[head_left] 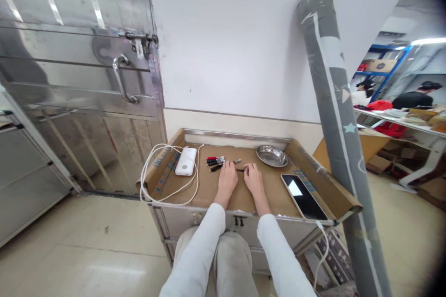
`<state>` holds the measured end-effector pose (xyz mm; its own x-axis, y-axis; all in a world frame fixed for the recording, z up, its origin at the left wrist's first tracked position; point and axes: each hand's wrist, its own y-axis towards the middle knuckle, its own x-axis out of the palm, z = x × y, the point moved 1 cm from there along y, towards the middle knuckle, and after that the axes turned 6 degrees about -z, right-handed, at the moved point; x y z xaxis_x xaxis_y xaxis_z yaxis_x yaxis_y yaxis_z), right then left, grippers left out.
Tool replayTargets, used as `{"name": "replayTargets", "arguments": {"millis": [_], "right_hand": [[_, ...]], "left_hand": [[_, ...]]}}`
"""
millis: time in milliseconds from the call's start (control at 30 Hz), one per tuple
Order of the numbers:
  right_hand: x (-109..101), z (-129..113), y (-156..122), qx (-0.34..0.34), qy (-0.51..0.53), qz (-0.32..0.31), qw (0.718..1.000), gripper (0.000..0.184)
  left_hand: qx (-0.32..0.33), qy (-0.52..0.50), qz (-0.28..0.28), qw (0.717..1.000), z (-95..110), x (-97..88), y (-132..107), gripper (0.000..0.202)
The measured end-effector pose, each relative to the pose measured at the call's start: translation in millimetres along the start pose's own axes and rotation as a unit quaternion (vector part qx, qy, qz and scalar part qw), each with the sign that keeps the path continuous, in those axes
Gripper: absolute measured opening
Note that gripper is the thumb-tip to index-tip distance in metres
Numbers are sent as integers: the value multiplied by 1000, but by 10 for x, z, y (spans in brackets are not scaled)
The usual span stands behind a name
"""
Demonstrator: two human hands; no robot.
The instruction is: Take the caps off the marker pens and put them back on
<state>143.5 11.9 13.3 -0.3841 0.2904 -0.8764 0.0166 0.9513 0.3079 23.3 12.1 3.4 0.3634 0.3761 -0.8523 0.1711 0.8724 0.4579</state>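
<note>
My left hand [228, 178] rests on the brown cardboard surface with its fingers curled down, and what lies under them is hidden. A short way to the right, my right hand [253, 179] has its fingertips closed at one end of a thin black piece [240, 170], which spans the gap between both hands. Several pens [215, 161], with red and black barrels, lie in a bunch just left of and beyond my left hand. A silvery pen end [237, 161] pokes out beyond its fingers. Behind my right hand stands a round steel dish [272, 156].
Cardboard [268, 197] lines the small cart top and rises at both sides. At left lie a white power bank [186, 161] and looped white cable [198, 181]; at right, a phone [304, 197]. A grey wrapped roll [334, 83] leans alongside. Other people sit far right.
</note>
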Motion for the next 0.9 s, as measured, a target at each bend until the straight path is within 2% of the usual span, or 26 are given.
{"name": "replayTargets", "arguments": {"millis": [133, 267, 433, 567, 733, 900], "right_hand": [[-27, -15, -25, -1, -27, 28, 999, 33], [-11, -27, -58, -41, -48, 24, 998, 45], [40, 5, -42, -60, -35, -6, 998, 40], [66, 26, -14, -58, -28, 8, 998, 34], [75, 36, -15, -6, -52, 53, 997, 29], [63, 39, -29, 17, -56, 64, 996, 27]], "left_hand": [[8, -10, -1, 1000, 10, -32, -11, 23], [37, -25, -29, 999, 17, -47, -10, 27], [40, -20, -58, 997, 20, -42, 0, 21], [7, 11, -26, 1000, 31, -54, -7, 22], [-49, 53, 32, 997, 33, -54, -20, 28], [-76, 85, 24, 993, 19, -38, -16, 29]]}}
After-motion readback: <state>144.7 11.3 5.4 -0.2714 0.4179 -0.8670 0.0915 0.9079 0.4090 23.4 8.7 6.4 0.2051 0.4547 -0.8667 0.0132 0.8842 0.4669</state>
